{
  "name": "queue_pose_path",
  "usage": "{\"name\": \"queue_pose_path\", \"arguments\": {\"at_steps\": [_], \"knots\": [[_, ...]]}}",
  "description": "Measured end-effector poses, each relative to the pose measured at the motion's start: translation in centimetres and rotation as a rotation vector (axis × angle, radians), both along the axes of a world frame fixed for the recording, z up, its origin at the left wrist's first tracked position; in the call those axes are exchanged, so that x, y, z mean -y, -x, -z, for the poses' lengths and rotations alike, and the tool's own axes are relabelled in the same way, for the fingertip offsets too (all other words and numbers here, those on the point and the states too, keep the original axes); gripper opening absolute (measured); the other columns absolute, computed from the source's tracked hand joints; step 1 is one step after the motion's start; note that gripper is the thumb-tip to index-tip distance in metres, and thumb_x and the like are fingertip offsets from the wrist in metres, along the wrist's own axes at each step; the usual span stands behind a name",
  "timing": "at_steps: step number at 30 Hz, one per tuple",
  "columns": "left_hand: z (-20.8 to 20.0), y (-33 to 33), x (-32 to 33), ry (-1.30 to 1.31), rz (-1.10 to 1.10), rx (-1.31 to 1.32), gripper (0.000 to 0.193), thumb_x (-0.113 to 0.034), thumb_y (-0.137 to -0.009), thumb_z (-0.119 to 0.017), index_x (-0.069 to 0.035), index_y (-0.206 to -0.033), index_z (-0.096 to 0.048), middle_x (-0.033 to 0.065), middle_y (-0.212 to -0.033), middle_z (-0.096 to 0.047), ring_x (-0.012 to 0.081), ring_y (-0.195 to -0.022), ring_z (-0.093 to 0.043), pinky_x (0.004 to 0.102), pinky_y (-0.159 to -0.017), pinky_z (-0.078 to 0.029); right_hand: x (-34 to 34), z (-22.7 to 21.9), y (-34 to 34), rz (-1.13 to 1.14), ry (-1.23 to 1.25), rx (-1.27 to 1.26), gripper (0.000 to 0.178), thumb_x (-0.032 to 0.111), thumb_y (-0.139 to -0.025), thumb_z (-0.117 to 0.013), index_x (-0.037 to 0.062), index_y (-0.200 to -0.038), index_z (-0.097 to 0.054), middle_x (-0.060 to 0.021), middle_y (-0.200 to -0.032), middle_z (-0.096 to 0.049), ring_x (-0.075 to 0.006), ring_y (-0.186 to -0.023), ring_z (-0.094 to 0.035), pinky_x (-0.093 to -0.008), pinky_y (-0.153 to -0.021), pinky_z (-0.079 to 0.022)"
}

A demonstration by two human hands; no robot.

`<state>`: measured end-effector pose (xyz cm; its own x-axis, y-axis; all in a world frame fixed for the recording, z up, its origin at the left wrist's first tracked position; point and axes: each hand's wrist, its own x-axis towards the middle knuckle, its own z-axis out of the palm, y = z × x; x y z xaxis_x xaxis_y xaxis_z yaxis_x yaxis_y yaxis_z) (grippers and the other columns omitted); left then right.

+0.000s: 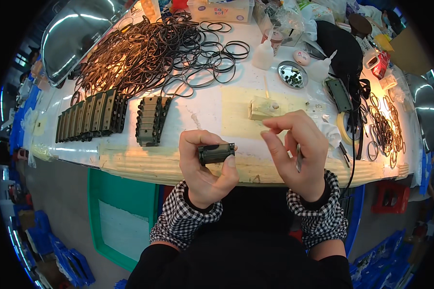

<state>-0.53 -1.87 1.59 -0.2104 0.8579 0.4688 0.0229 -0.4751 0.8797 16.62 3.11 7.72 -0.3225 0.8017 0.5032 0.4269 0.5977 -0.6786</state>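
Two hands above white table edge. Left hand closed around small olive-drab rigid plastic housing, gripped by ends; likely light, stiff. Right hand half-curled, thumb and forefinger pinched, slim metal tool tucked in palm.

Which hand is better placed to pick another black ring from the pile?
Left, probably. The left hand grips a small dark part, but the ring pile lies on its side; the right hand holds a thin metal tool.

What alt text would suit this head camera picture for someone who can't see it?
Seen from above, a left hand holds a small dark block while the right hand, thumb and forefinger pinched, grips a thin metal tool. Behind, a white table bears black rubber rings and rows of olive parts.
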Motion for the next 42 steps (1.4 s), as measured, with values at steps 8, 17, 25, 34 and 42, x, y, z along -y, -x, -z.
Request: {"name": "queue_pose_path", "arguments": {"at_steps": [8,17,25,34,42], "knots": [[0.4,0.1,0.1,-0.110,-0.018,-0.011,0.039,0.004,-0.076,-0.062,-0.001,-0.106,-0.038,0.0080,-0.087,-0.054,0.0106,-0.075,-0.056,0.0231,-0.072,-0.049,1.5,0.3,1.7,-0.231,0.188,-0.116,0.016,0.002,-0.078,-0.073,0.0037,-0.094,-0.069,-0.0055,-0.079,-0.064,-0.0121,-0.055,-0.054,-0.0247,-0.045,-0.039],[1.0,0.0,0.2,-0.097,0.060,0.128,0.038,0.000,-0.078,-0.062,-0.001,-0.107,-0.037,0.0083,-0.085,-0.054,0.0118,-0.075,-0.056,0.0236,-0.071,-0.047,2.0,0.5,2.6,-0.243,0.169,-0.139,0.014,0.001,-0.079,-0.072,0.0013,-0.092,-0.067,-0.0058,-0.076,-0.063,-0.0108,-0.055,-0.053,-0.0236,-0.046,-0.039],[0.8,1.2,-0.2,0.228,0.602,0.946,0.034,-0.026,-0.086,-0.060,-0.009,-0.109,-0.042,0.0089,-0.083,-0.057,0.0192,-0.078,-0.057,0.0319,-0.074,-0.050,1.5,0.3,1.9,-0.184,0.294,-0.246,0.006,0.006,-0.086,-0.067,0.0017,-0.090,-0.069,-0.0011,-0.070,-0.058,-0.0038,-0.049,-0.040,-0.0203,-0.044,-0.029],[1.2,1.4,-0.4,0.326,0.698,1.148,0.030,-0.029,-0.085,-0.059,-0.011,-0.105,-0.047,0.0052,-0.081,-0.055,0.0182,-0.077,-0.054,0.0325,-0.072,-0.047,1.8,1.1,1.9,-0.182,0.355,-0.228,0.006,0.007,-0.088,-0.066,0.0014,-0.086,-0.068,-0.0004,-0.069,-0.057,-0.0026,-0.047,-0.037,-0.0199,-0.044,-0.027],[1.4,1.6,-0.5,0.301,0.582,1.155,0.030,-0.027,-0.085,-0.059,-0.010,-0.107,-0.048,0.0077,-0.083,-0.057,0.0200,-0.079,-0.056,0.0343,-0.073,-0.051,2.4,0.2,2.2,-0.210,0.421,-0.055,0.014,0.011,-0.081,-0.074,0.0031,-0.080,-0.063,-0.0012,-0.070,-0.059,-0.0066,-0.049,-0.043,-0.0226,-0.045,-0.034]]}}
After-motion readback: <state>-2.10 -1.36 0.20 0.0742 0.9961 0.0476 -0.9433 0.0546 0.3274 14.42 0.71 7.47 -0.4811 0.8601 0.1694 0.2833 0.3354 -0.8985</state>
